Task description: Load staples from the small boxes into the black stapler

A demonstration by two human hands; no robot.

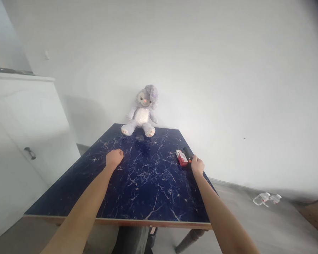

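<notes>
My left hand (115, 157) is closed in a fist on the left half of the dark blue, marble-patterned tabletop (148, 176); nothing shows in it. Near the table's right edge my right hand (198, 165) is closed too, its fingers curled out of sight. Right against its left side is a black elongated object (187, 153) with a small orange part, whose kind I cannot make out. Whether the fingers grip it is hidden. Just left of that lies a small red-and-white box (181, 157).
A plush rabbit (142, 114) in pale lilac sits at the table's far edge, by the white wall (214, 88). To the left stands a white cabinet (23, 141) with a dark handle. Clear plastic items (266, 198) lie on the floor at right, near a brown board (316, 215).
</notes>
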